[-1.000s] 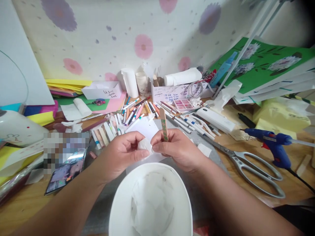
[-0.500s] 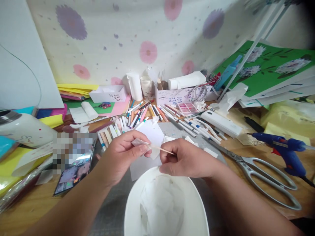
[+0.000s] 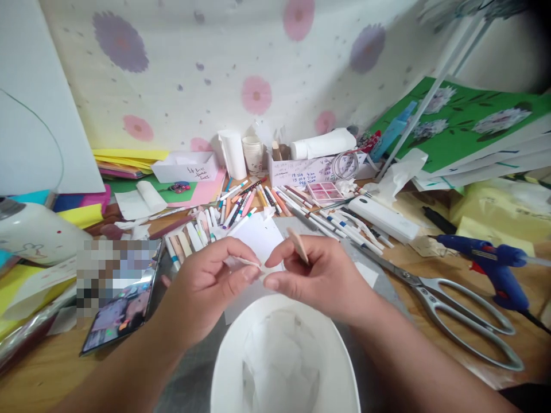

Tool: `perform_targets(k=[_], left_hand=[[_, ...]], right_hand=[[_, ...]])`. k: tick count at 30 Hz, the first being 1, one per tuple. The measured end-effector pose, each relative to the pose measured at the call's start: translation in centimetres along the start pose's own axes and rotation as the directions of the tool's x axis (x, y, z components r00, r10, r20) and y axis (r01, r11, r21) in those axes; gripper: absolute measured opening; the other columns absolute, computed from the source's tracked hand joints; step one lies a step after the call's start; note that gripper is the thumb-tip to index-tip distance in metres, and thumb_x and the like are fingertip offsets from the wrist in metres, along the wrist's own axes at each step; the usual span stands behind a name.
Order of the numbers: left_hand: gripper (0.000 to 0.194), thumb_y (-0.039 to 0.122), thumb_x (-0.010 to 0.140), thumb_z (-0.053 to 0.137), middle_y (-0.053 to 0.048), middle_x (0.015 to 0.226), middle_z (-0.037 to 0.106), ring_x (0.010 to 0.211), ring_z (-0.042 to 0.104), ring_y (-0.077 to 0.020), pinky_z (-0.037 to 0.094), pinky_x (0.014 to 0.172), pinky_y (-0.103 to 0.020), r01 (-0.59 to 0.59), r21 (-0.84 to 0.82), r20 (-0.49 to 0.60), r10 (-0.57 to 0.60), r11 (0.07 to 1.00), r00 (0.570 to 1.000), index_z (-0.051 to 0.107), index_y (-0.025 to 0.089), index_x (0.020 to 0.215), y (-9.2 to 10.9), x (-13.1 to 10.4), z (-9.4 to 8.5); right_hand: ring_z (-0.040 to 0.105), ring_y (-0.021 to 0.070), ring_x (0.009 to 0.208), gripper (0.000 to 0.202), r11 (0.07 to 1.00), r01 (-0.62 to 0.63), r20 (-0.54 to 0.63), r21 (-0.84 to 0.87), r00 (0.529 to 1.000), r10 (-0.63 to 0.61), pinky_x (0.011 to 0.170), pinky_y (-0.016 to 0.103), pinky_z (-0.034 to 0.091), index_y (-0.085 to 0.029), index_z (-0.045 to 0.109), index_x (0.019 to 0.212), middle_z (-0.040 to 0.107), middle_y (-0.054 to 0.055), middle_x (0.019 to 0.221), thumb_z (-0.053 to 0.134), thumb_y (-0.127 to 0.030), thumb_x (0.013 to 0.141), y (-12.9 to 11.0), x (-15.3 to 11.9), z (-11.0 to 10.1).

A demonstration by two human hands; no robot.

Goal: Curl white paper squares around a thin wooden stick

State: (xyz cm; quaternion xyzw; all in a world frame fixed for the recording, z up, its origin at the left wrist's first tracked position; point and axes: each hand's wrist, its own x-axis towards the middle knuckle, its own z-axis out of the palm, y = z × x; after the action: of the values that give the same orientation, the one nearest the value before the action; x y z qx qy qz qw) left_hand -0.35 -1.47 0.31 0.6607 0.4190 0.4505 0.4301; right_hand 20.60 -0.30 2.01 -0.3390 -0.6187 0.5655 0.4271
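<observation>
My left hand (image 3: 219, 281) is closed in a pinch on a small piece of thin whitish paper (image 3: 241, 261). Close against it on the right is my right hand (image 3: 316, 272), its curled fingers around a thin wooden stick (image 3: 298, 244) that points up and toward me. The thumb and forefinger of that hand are slightly apart at the paper's edge; whether they touch it I cannot tell. Just below both hands is a white, wide-rimmed open container (image 3: 230, 350) with crumpled white material (image 3: 279, 355) inside. A white sheet (image 3: 258, 235) lies behind the hands.
Markers (image 3: 232, 206) are strewn across the back of the table. To the right lie large scissors (image 3: 434, 298) and a blue glue gun (image 3: 495, 264). A phone (image 3: 124, 310) and a white bottle (image 3: 38, 229) are at left; paper cups (image 3: 252, 154) stand behind.
My right hand has turned and come closer to my left. The stick now points up instead of lying across between the hands. The view has shifted slightly.
</observation>
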Motion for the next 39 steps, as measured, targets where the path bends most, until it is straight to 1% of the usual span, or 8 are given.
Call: perform_targets(k=[4,8,11,15,20,26,33,39], left_hand=[[0.006,0.029,0.092,0.071,0.002,0.077,0.071,0.067,0.061,-0.0147,0.045,0.059,-0.024,0.006,0.074,0.003,-0.006,0.997,1.000,0.074,0.026,0.088,0.0,-0.3,0.2],[0.006,0.022,0.089,0.072,0.003,0.076,0.073,0.068,0.064,-0.0132,0.049,0.064,-0.022,-0.046,0.111,-0.008,0.047,0.993,0.999,0.075,0.025,0.086,0.3,-0.1,0.4],[0.007,0.021,0.089,0.073,0.003,0.073,0.074,0.068,0.067,-0.0136,0.051,0.066,-0.022,-0.004,0.004,-0.008,0.004,1.000,1.000,0.075,0.024,0.083,0.6,0.1,0.5],[0.005,0.028,0.089,0.077,0.002,0.076,0.075,0.069,0.068,-0.0139,0.052,0.068,-0.023,0.080,-0.182,-0.001,-0.081,0.980,0.997,0.077,0.025,0.085,0.4,0.0,0.5],[0.007,0.033,0.086,0.081,0.002,0.071,0.073,0.074,0.069,-0.0162,0.051,0.074,-0.026,0.119,-0.272,0.014,-0.120,0.955,0.993,0.080,0.026,0.084,0.4,-0.2,0.3],[0.010,0.036,0.088,0.080,0.002,0.072,0.075,0.075,0.066,-0.0157,0.050,0.075,-0.027,0.096,-0.343,0.068,-0.077,0.935,0.995,0.081,0.028,0.081,1.0,0.1,0.4],[0.007,0.029,0.088,0.080,0.002,0.071,0.076,0.073,0.066,-0.0143,0.051,0.075,-0.025,0.103,-0.395,0.071,-0.081,0.913,0.994,0.081,0.027,0.081,1.1,0.2,0.3],[0.009,0.020,0.084,0.075,0.000,0.070,0.075,0.071,0.065,-0.0154,0.051,0.071,-0.026,0.118,-0.446,0.075,-0.094,0.887,0.993,0.079,0.024,0.077,1.5,0.3,0.6]], right_hand=[[0.026,0.0053,0.047,0.010,0.995,0.050,-0.018,-0.084,0.998,-0.052,0.043,0.021,0.019,-0.016,0.067,0.069,0.037,-0.010,0.050,0.073,-0.021,0.074,-0.2,0.1,0.6],[0.030,0.0059,0.047,0.009,0.996,-0.006,-0.027,-0.086,1.000,0.004,0.044,0.021,0.023,-0.017,0.068,0.067,0.042,-0.009,0.050,0.070,-0.020,0.074,-0.3,0.0,0.5],[0.038,0.0079,0.050,0.015,0.998,0.047,-0.036,0.042,0.998,-0.046,0.048,0.022,0.031,-0.017,0.072,0.070,0.049,-0.006,0.054,0.074,-0.028,0.080,-0.2,0.0,-0.1],[0.055,0.0144,0.066,0.038,0.941,0.238,-0.150,0.239,0.967,-0.206,0.061,0.028,0.045,-0.019,0.081,0.082,0.065,0.003,0.072,0.066,-0.052,0.094,0.2,-0.1,-1.1],[0.055,0.0154,0.065,0.043,0.944,0.302,-0.279,0.129,0.925,-0.258,0.059,0.029,0.047,-0.023,0.082,0.089,0.066,0.003,0.074,0.058,-0.057,0.100,0.4,-0.8,-1.2],[0.072,0.0140,0.069,0.016,0.886,0.353,-0.129,0.301,0.935,-0.329,0.068,0.026,0.059,-0.024,0.077,0.099,0.075,0.000,0.075,0.073,-0.039,0.096,0.6,-1.2,-0.2],[0.078,0.0156,0.081,0.010,0.894,0.446,-0.087,0.041,0.893,-0.442,0.073,0.027,0.061,-0.026,0.079,0.100,0.083,0.000,0.086,0.077,-0.020,0.093,0.0,-1.3,-0.3],[0.075,0.0162,0.080,0.012,0.854,0.516,-0.026,-0.065,0.855,-0.518,0.075,0.029,0.062,-0.026,0.081,0.099,0.082,0.001,0.086,0.076,-0.017,0.092,-0.6,-1.0,-0.4]])
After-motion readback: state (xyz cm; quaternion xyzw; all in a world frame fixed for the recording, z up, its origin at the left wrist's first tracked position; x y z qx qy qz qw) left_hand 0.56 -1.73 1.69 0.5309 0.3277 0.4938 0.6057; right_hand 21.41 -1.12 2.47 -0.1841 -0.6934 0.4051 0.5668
